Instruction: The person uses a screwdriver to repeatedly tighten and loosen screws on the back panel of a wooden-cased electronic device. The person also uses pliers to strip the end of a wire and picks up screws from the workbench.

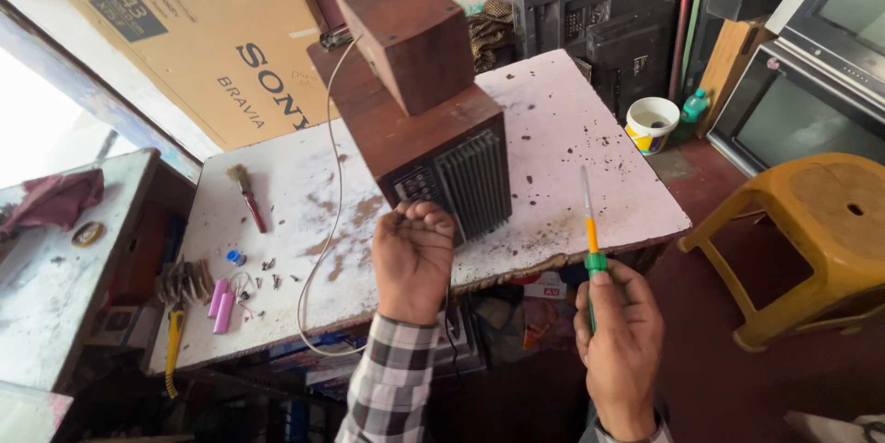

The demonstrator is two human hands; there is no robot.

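My right hand has its fingers closed around the green grip of a screwdriver — orange collar above the grip, pale shaft above that. The tool stands nearly upright, long axis running away from me with the tip tilted slightly left, over the near right part of the table. The hand itself hangs off the table's near edge, above the floor.

My left hand is curled into a fist, knuckles up, pressed against the lower front of a large wooden speaker cabinet. Whether the fingers clamp anything I cannot tell; a dark cord drops from under the hand past the checked sleeve.

The cabinet sits mid-table, its black ribbed heat sink facing me near the table's front edge. A smaller wooden box rests tilted on top. A white cable runs from behind the boxes, down the tabletop and loops over the near edge.

Open room: the tabletop right of the cabinet is bare, white and spotted with dark marks. Left of the cabinet lie a red-handled brush, small screws, a blue part and two pink cylindrical cells.

Beyond the right edge stand a yellow stool and a white bucket. A cardboard carton leans against the wall — old television sets line the right side.
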